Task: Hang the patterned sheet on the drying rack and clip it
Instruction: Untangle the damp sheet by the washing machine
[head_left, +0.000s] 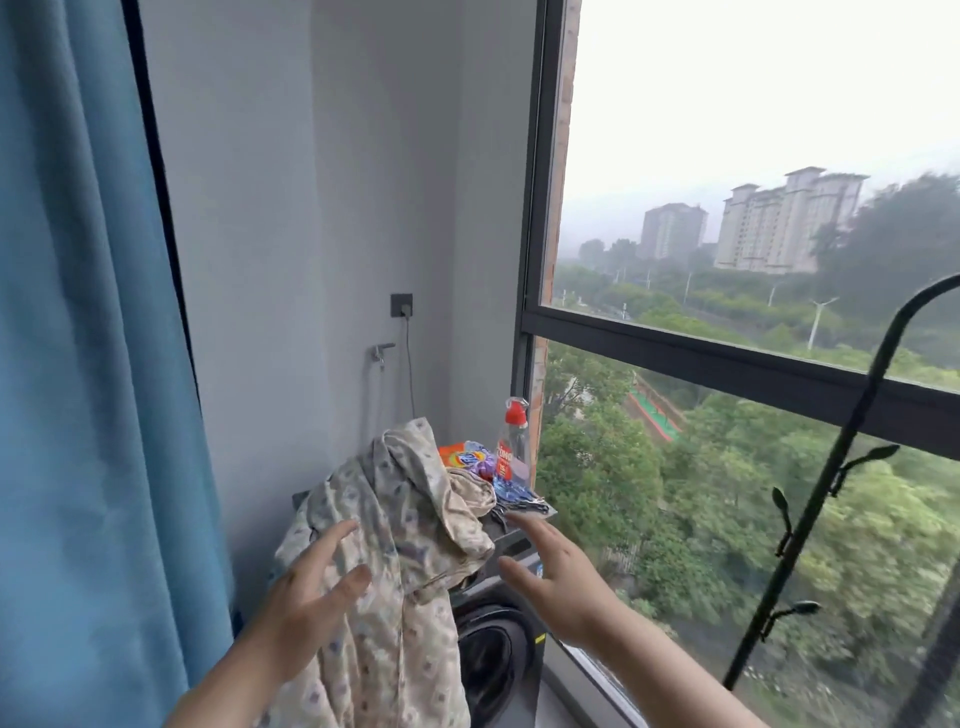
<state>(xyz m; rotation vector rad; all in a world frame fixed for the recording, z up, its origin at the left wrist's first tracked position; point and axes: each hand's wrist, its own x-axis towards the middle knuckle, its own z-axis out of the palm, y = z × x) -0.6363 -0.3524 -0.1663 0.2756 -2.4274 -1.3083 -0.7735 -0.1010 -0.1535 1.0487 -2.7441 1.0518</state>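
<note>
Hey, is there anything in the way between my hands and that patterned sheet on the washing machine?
Nothing visible. The left hand is spread in front of the patterned sheet, and the right hand is beside it with only open air between. The spray bottle stands behind the sheet, out of the path.

Both bare forearms reach forward, hands apart.
The left hand (317, 587) spreads relaxed fingers, palm turned inward; the right hand (558, 571) extends straight fingers, thumb out, holding nothing.

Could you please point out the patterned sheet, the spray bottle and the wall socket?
patterned sheet (395, 499): head view, bunched middle fold.
spray bottle (506, 454): head view, labelled body.
wall socket (401, 305): head view, faceplate centre.
</note>
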